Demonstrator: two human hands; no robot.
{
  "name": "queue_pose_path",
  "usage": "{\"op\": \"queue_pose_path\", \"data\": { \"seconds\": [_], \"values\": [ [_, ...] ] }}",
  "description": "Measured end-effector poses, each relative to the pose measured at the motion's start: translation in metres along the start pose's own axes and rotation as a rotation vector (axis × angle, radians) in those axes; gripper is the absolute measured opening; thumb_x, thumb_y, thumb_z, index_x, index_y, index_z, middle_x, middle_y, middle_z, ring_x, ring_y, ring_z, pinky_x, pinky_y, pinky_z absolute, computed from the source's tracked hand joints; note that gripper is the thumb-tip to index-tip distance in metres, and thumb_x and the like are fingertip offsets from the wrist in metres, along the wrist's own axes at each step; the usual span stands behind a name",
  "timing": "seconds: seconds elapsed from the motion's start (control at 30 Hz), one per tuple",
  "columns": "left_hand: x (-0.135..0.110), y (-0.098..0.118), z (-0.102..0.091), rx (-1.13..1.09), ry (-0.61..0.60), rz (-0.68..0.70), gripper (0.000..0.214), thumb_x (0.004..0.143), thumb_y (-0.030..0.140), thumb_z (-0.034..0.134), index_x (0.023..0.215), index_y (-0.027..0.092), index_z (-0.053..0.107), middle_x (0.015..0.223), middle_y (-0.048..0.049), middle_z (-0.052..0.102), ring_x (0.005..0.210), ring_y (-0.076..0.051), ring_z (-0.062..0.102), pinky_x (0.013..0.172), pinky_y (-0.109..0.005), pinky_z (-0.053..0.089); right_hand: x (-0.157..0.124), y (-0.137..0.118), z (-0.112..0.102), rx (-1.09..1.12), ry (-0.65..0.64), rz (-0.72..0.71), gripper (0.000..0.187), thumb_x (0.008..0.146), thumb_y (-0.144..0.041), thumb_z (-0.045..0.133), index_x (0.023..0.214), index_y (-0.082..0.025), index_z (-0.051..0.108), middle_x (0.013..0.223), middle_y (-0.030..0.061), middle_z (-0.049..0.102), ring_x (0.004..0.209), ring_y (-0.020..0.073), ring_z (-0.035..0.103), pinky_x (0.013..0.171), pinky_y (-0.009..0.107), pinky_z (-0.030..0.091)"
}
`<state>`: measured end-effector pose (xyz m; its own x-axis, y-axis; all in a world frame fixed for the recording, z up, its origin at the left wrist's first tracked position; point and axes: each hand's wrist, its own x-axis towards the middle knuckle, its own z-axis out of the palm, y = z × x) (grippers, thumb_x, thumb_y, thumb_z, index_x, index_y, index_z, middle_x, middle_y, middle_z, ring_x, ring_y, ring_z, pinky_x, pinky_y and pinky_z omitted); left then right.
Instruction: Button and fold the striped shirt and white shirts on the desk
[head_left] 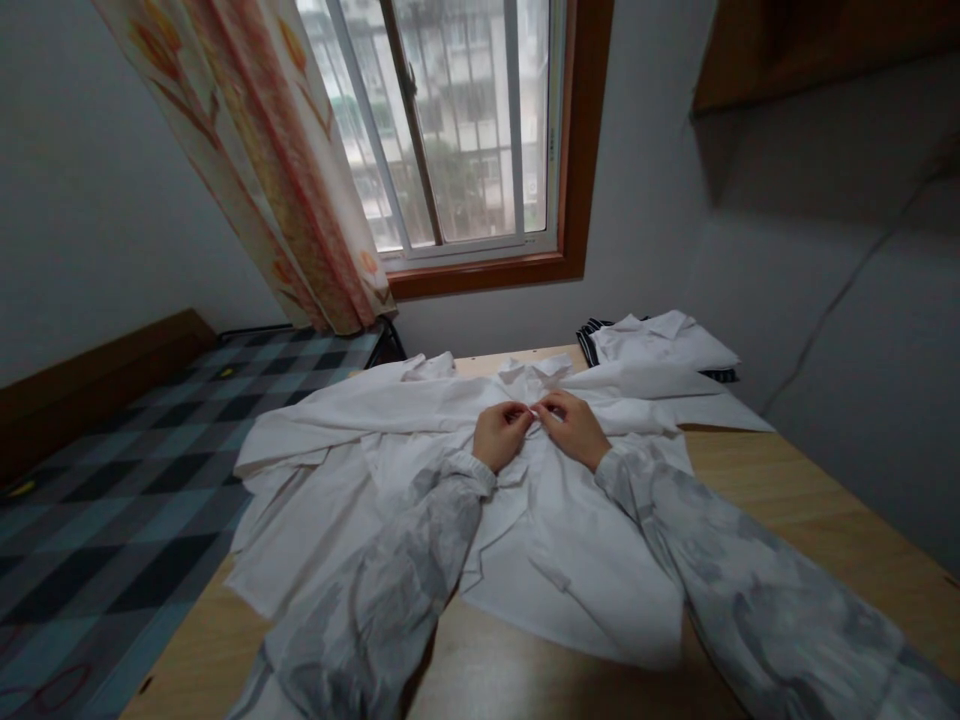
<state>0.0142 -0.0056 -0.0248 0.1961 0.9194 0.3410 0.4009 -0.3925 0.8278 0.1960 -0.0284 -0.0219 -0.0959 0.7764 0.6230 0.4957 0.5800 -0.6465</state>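
A white shirt (585,560) lies spread over the wooden table, its collar (536,372) toward the window and its lower hem toward me. Just below the collar, my left hand (501,432) pinches the shirt's front edge between thumb and fingers. My right hand (571,425) meets it there, also pinching the cloth, with the fingertips of both hands nearly touching. Whatever small part of the front lies between the fingertips is hidden. More white cloth (315,520) spreads out to the left, and I cannot tell whether it is all one garment.
Folded white clothing (667,342) sits on dark striped cloth at the table's far right corner. The wooden table (795,500) borders a bed with a checked cover (172,480) on the left. Beyond are a window (465,130) and a flowered curtain (262,150).
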Motion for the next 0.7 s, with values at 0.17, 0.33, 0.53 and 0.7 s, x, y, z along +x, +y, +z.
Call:
{"op": "queue_pose_path", "data": {
  "seconds": [0.17,0.33,0.53,0.7],
  "values": [
    [0.001,0.001,-0.001,-0.14,-0.03,-0.022,0.026,0.087,0.039,0.072,0.091,0.015,0.081,0.079,-0.0058,0.079,0.07,-0.017,0.07,0.066,-0.026,0.052,0.0,0.006,0.004,0.07,0.005,0.028,0.009,0.095,-0.027,0.066,0.093,-0.022,0.074,0.092,0.0045,0.075,0.089,0.022,0.07,0.084,0.035,0.053],
    [0.001,0.005,-0.001,-0.227,-0.054,-0.048,0.026,0.086,0.041,0.073,0.088,0.016,0.079,0.075,-0.005,0.078,0.068,-0.017,0.07,0.067,-0.026,0.053,-0.001,0.007,0.002,0.112,-0.011,0.046,0.008,0.094,-0.026,0.067,0.096,-0.022,0.074,0.095,0.0052,0.077,0.092,0.0228,0.072,0.088,0.036,0.056],
    [-0.003,0.012,0.0,-0.234,-0.054,-0.084,0.035,0.087,0.05,0.078,0.09,0.015,0.081,0.081,-0.0079,0.081,0.074,-0.02,0.075,0.07,-0.028,0.057,-0.001,0.006,0.001,0.088,0.0,0.055,0.005,0.09,-0.021,0.07,0.094,-0.022,0.073,0.094,0.0053,0.077,0.091,0.0235,0.072,0.087,0.036,0.056],
    [-0.004,0.014,0.0,-0.213,-0.04,-0.088,0.033,0.084,0.047,0.08,0.088,0.014,0.079,0.081,-0.0083,0.081,0.073,-0.02,0.075,0.069,-0.029,0.057,-0.002,0.005,0.0,0.076,-0.008,0.03,0.008,0.089,-0.018,0.069,0.096,-0.022,0.071,0.094,0.0042,0.077,0.091,0.0226,0.071,0.086,0.036,0.056]
  ]
}}
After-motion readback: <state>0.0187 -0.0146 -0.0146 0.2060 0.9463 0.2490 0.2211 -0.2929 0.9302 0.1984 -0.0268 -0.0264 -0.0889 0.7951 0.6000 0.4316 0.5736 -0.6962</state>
